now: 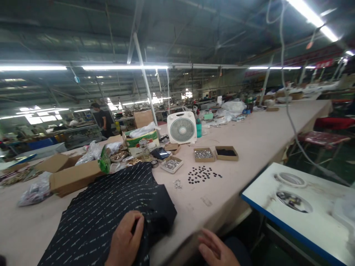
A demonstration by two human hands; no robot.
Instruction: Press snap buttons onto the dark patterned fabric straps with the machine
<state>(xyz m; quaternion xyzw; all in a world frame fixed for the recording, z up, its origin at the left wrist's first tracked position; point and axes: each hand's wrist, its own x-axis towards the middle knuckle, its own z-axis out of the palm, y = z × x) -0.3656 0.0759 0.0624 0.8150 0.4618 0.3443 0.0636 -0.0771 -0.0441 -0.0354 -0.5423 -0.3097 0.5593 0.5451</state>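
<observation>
At the near edge of the long bench (249,133), the left hand (126,240) rests on a dark garment (111,210) with thin light stripes, and its fingers (135,221) are bent and pinch a fold of the cloth between thumb and forefinger. The right hand (215,249) is low, just beyond the bench edge, apart from the garment; its fingers are loosely spread and hold nothing. The garment lies flat on the bench and reaches from under the left fingers away toward the cardboard boxes (72,173) on the far left side. Farther from the right fingers, a scatter of small black buttons (202,174) lies on the bare bench, and just to the left of it is a small heap of silver pieces (177,183). Behind these stand three shallow trays: one with silver parts (172,164), a second with silver parts (204,154) and one with black parts (226,152). A white box fan (182,128) stands behind the trays (a teal bottle (199,128) is touching its right side, as far as I can see). To the right of the right hand, apart from the bench, there is a white table with a blue edge (302,207) and two round openings in it. Far on the left, a person in dark clothes (102,120) stands at another work place.
</observation>
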